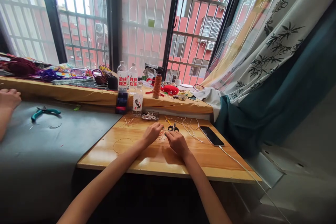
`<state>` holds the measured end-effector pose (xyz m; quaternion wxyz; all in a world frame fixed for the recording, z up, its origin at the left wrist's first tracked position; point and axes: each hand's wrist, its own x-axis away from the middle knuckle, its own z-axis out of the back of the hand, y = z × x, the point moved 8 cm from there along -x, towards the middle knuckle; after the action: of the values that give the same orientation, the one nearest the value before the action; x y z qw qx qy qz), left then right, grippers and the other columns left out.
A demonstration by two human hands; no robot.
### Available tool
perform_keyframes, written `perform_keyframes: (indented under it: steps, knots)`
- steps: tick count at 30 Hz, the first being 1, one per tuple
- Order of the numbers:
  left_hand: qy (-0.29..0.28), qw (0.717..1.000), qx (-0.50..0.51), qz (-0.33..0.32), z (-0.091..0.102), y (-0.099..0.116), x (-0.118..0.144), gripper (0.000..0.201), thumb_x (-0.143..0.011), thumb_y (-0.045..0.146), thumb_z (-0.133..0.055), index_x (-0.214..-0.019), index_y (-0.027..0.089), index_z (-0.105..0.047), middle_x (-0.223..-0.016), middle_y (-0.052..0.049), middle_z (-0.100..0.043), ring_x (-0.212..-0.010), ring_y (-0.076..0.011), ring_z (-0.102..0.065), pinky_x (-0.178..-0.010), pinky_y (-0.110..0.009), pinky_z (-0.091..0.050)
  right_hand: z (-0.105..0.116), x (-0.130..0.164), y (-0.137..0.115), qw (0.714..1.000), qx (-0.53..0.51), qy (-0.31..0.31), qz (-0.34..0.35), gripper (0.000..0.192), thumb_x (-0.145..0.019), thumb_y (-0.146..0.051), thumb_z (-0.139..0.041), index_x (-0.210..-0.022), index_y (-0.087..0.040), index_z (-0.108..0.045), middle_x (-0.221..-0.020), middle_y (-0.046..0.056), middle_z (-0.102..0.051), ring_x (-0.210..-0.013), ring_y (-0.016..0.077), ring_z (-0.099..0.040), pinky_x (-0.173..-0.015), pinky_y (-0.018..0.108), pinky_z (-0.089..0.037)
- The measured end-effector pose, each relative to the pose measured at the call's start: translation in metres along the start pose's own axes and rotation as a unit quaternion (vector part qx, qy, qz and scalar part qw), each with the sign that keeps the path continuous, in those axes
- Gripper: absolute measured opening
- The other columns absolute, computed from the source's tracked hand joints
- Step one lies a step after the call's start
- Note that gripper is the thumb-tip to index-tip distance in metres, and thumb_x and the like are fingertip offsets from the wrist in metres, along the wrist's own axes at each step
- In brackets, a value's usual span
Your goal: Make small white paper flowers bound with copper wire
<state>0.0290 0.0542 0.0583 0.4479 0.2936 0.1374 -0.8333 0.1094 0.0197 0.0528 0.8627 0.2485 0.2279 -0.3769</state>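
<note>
The wooden table [157, 161] is lying nearest, bearing both hands. The left hand [152, 133] and right hand [177, 142] are curling close together, pinching thin orange thread [160, 135] at the table's middle. Farther right, a phone [211, 135] is resting. Small scissors [173, 127] are lying just beyond the fingers.

Forearms bare, sleeveless; hands [165, 138] ungloved, ringless.
</note>
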Motion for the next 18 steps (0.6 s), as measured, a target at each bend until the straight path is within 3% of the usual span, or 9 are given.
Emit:
perform_keyframes:
  steps: [4,7,13,18]
  knots:
    - [0.031,0.992,0.114,0.048,-0.003,-0.002,-0.002,0.017,-0.079,0.015,-0.042,-0.085,0.015,-0.058,-0.078,-0.004,-0.058,-0.068,-0.0125,-0.052,-0.06,-0.021,-0.039,0.002,0.001,-0.007,1.0,-0.015,0.017,0.012,0.028,-0.086,-0.017,-0.029,-0.093,-0.015,-0.056,-0.079,0.006,-0.061,-0.072,0.0134,-0.052,-0.065,0.024,-0.033]
    - [0.066,0.969,0.221,0.084,-0.005,-0.01,-0.004,0.02,-0.079,0.016,-0.04,-0.077,0.013,-0.059,-0.07,-0.002,-0.057,-0.062,-0.0095,-0.05,-0.058,-0.019,-0.038,-0.001,0.001,-0.008,1.0,-0.02,-0.006,0.012,0.027,-0.086,-0.016,-0.03,-0.087,-0.016,-0.057,-0.07,0.005,-0.059,-0.066,0.0125,-0.051,-0.06,0.023,-0.032]
    - [0.073,0.883,0.432,0.171,-0.013,-0.025,-0.004,0.023,-0.077,0.026,-0.04,-0.07,0.013,-0.057,-0.051,0.003,-0.046,-0.043,-0.0053,-0.041,-0.042,-0.016,-0.034,-0.004,0.002,-0.004,0.998,-0.047,-0.034,-0.015,0.022,-0.084,-0.017,-0.035,-0.09,-0.018,-0.056,-0.072,0.004,-0.057,-0.066,0.0117,-0.052,-0.057,0.021,-0.032]
    - [0.022,0.816,0.547,0.185,-0.018,-0.021,-0.007,0.022,-0.072,0.031,-0.044,-0.067,0.012,-0.054,-0.051,0.004,-0.046,-0.037,-0.0034,-0.039,-0.037,-0.016,-0.033,-0.012,0.003,0.013,0.992,-0.082,-0.049,-0.083,0.024,-0.085,-0.022,-0.035,-0.097,-0.023,-0.055,-0.078,0.003,-0.058,-0.068,0.0112,-0.052,-0.057,0.02,-0.033]
